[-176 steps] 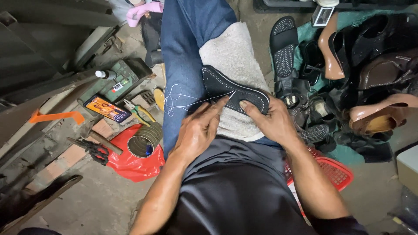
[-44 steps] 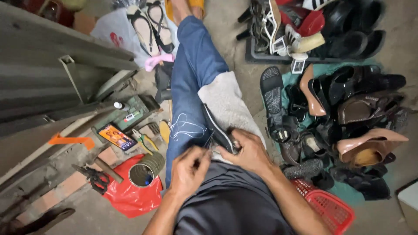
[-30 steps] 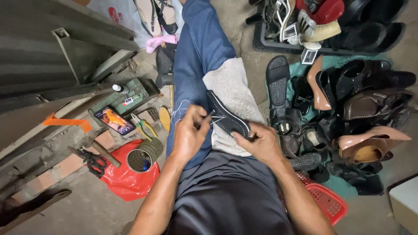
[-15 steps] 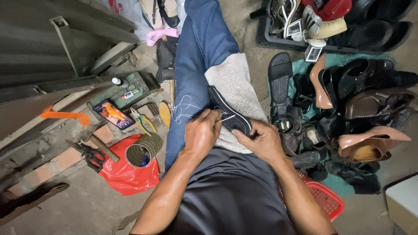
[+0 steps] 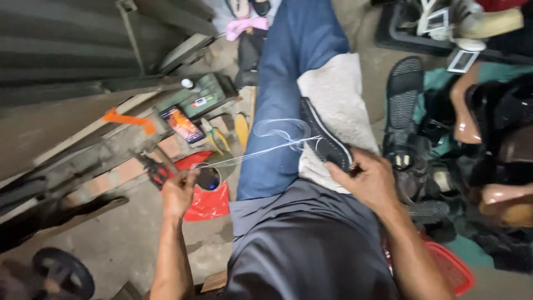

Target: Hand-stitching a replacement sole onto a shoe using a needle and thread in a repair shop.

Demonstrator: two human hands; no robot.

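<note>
1. While the left hand [image 5: 179,191] is drawn out to the side over the floor, its fingers are curled together on the end of a thin pale thread [image 5: 261,151]; the strand runs taut back towards the lap, with a loose loop floating above the blue denim trouser leg [image 5: 277,111].
2. Right hand [image 5: 369,180]: clamped on the near end of a black flat shoe sole with pale stitching along its edge [image 5: 325,141], thumb on top, pressing it to the thigh.
3. Black sole, location: lies lengthwise on a grey woolly cloth pad [image 5: 338,100] spread over the raised knee, its toe pointing away from the person.
4. Black sole, appearance: slim, dark, flat, with a row of light stitches at the rim. The thread meets it at the stitched rim; the exact hole is too small to tell.
5. Handling note, as a judgement: the pull is best kept steady and in line with the seam, the sole pinned firmly so it does not lift, and the floating loop drawn out before it can knot.
6. Surroundings, left: red plastic bag [image 5: 208,197] around a round tin, pliers with yellow grips [image 5: 214,136], green metal toolbox [image 5: 202,97], all on the concrete floor.
7. Surroundings, right: a heap of dark and tan shoes [image 5: 472,128], and a red plastic basket [image 5: 452,266].
</note>
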